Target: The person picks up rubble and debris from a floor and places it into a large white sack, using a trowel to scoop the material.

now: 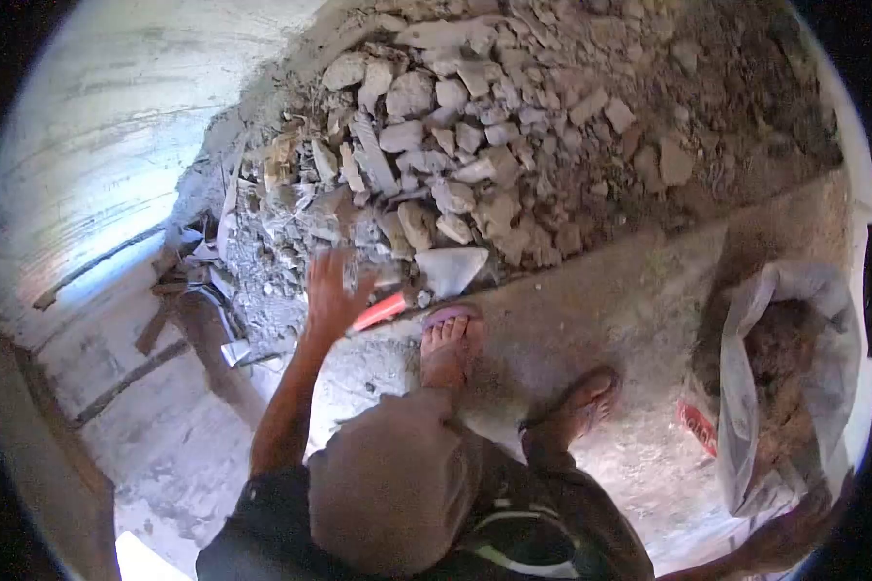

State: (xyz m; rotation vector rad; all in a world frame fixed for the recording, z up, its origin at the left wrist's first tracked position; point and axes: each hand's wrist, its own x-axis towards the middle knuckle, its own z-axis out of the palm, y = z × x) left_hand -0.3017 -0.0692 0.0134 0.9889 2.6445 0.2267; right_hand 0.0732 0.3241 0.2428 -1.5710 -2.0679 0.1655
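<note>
My left hand (pixel 335 292) is open above the edge of the rubble heap (pixel 417 145), its fingers spread and slightly blurred. Just to its right lies a trowel (pixel 451 271) with a grey triangular blade and a red handle (pixel 380 312). At the lower right, my right hand (pixel 814 505) is at the lower rim of a whitish sack (pixel 741 407), which stands open with brown earth (pixel 783 378) inside. The fingers of that hand are dark and hard to make out, so its grip is unclear.
Two sandalled feet (pixel 446 344) stand on the dusty floor (pixel 649 300). A rounded grey-brown cloth shape (pixel 388 484) covers the lower middle. A red object (pixel 698 429) lies beside the sack. At left are a pale wall (pixel 116 126) and metal scraps (pixel 233 351).
</note>
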